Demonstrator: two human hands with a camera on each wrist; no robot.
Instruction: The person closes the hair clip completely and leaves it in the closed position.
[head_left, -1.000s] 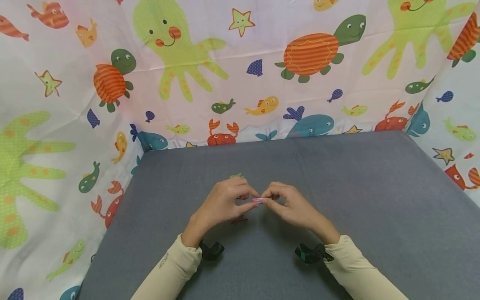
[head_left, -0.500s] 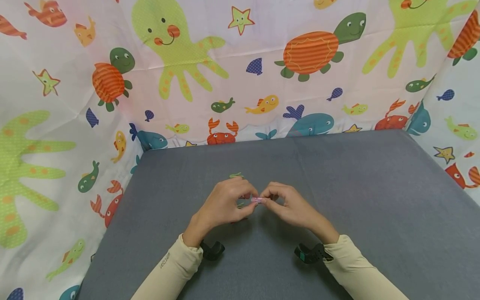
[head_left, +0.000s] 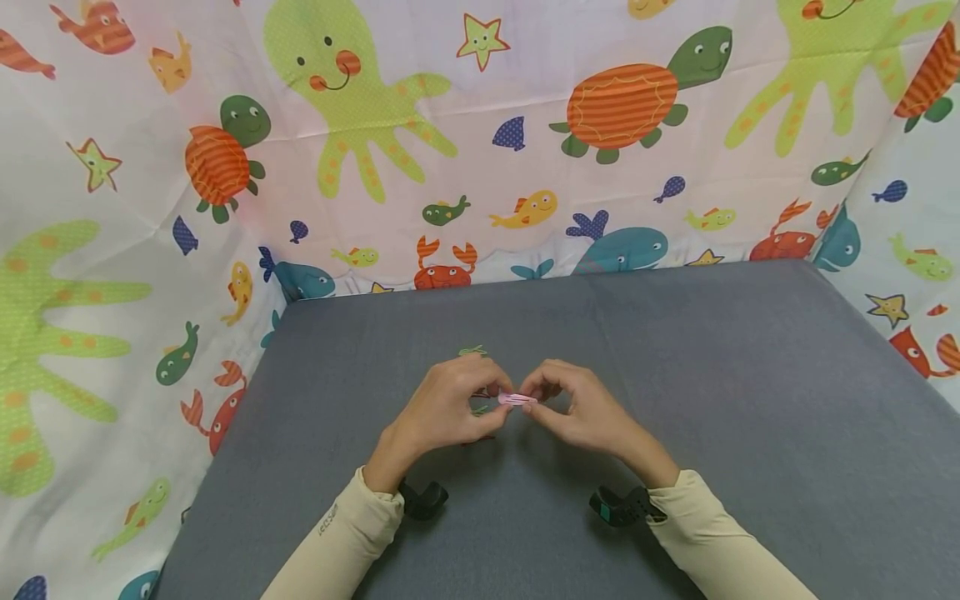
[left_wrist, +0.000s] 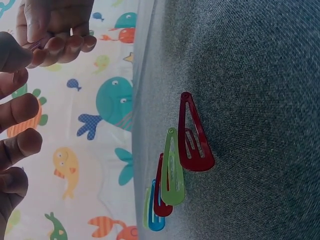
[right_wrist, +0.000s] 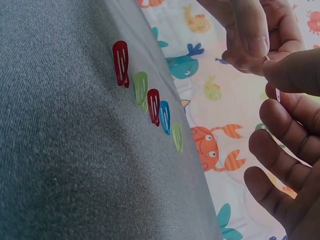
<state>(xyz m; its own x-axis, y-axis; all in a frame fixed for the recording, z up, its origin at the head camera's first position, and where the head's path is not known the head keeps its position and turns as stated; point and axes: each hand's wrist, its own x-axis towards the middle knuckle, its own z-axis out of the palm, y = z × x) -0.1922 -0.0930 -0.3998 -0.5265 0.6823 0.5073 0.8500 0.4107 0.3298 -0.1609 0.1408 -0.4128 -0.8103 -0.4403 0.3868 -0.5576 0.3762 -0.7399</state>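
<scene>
A small, flat pink metal snap hair clip [head_left: 517, 399] is lying level above the grey fabric surface [head_left: 712, 375], with the left hand [head_left: 442, 408] and right hand [head_left: 581, 408] both pinching its ends between fingertips.

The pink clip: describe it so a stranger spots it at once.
On the grey table, both hands meet near the middle. The pink clip is pinched between the left hand and right hand. The other clips lie in a row on the table.
</scene>
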